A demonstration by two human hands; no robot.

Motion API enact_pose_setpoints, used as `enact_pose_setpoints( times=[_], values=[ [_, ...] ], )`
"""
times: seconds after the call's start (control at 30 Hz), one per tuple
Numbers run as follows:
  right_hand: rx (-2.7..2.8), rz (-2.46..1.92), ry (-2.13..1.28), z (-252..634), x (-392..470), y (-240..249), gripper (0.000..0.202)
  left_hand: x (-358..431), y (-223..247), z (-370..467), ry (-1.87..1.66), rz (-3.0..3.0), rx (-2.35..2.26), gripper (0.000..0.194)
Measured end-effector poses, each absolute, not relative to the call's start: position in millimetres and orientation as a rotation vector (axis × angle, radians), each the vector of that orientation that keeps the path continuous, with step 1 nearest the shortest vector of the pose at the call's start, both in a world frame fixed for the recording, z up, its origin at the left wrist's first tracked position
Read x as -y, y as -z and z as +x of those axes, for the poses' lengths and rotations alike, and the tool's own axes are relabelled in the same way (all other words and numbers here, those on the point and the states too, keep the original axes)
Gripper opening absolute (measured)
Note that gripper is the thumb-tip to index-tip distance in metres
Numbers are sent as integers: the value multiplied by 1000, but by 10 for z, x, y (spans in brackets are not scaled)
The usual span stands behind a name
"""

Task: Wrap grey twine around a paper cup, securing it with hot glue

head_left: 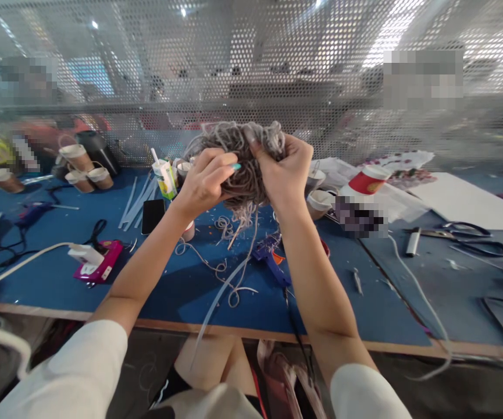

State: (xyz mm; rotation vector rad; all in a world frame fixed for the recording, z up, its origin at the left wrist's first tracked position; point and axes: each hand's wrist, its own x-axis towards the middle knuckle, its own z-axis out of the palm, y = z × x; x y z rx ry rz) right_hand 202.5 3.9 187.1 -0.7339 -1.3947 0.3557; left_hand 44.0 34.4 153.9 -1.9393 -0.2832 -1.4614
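A: Grip?
B: Left hand (207, 179) is curling its fingers against the grey yarn bundle (248, 187); right hand (286, 170) is pinching it under the thumb.
A: Bundle?
B: Looking tangled, stringy; hanging above the blue tabletop (166, 299).

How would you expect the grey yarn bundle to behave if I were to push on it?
The grey yarn bundle is probably floppy, since its strands curl loosely around the left hand and right hand. It would likely squash rather than roll, given its shaggy outline. The thin strand hanging below might snag.
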Motion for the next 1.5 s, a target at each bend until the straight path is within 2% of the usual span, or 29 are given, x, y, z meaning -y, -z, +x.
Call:
enact_pose_setpoints(
  times=[0.13, 0.47, 0.57, 0.77, 1.07, 1.13, 1.33, 1.4, 1.5],
  values=[
    [1381, -728, -309, 2015, -4, -1882, 31, -381, -1517, 467, 1600, -1789, 72, 47],
    [1417, -827, -208, 2022, 87, -1885, 30, -384, -1415, 492, 1594, -1889, 157, 50],
    [1425, -844, -229, 2003, 96, -1876, 30, -311, -1472, 502, 1528, -2032, 314, 57],
    [1465, -891, -266, 1972, 113, -1871, 25, -236, -1520, 486, 1367, -2288, 648, 50],
    [1373, -831, -221, 2145, 131, -1944, 34, -284, -1412, 520, 1504, -1936, 312, 79],
    [1372, -820, -242, 2133, 146, -1940, 33, -271, -1406, 531, 1501, -1914, 369, 76],
    [1428, -856, -284, 2001, 121, -1879, 28, -283, -1403, 587, 1445, -2071, 574, 50],
    [1438, -904, -268, 1957, 99, -1859, 30, -308, -1409, 588, 1466, -2138, 569, 51],
    [1447, -931, -237, 1959, 54, -1851, 33, -323, -1427, 576, 1426, -2218, 545, 66]
  ],
)
